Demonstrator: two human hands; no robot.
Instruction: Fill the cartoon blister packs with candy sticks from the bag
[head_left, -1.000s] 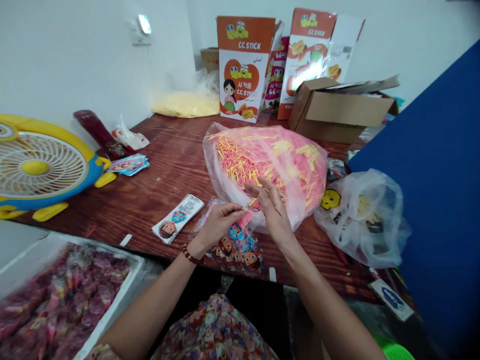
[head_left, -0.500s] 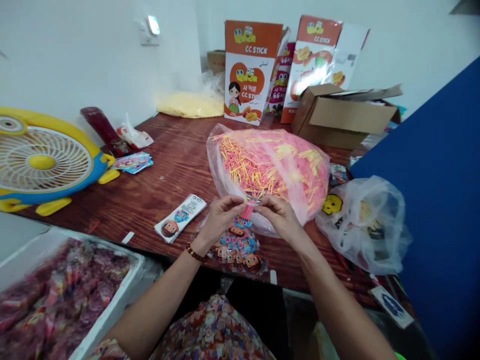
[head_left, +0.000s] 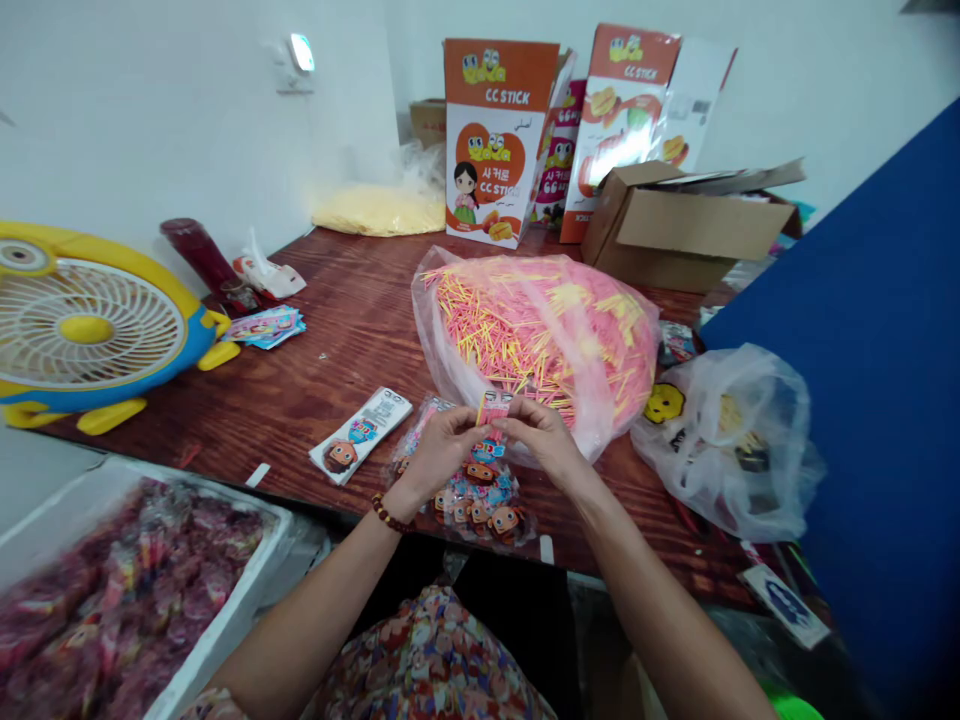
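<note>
Between both hands is a small clear printed packet [head_left: 491,412] with pink sticks in it, held upright over the near part of the table. My left hand [head_left: 442,450] pinches its left side, and my right hand [head_left: 546,438] pinches the right side. Below them lies a pile of filled packets [head_left: 484,508] with a cartoon face print, partly hidden by my left hand. Just beyond my fingers is a large open plastic bag of pink and yellow sticks [head_left: 517,320]. A stack of flat, unfilled packets [head_left: 361,436] lies left of my left hand.
A white foam box [head_left: 277,530] of wrapped pink items stands at lower left. The yellow fan [head_left: 86,330] is on the left. Cartons [head_left: 491,140] and an open cardboard box [head_left: 697,235] stand at the back. A white plastic bag [head_left: 739,440] sits at right, near a blue panel [head_left: 862,330].
Both hands have drawn closer together and lower on the packet, its top edge now showing above the fingers. The hands have shifted slightly left.
</note>
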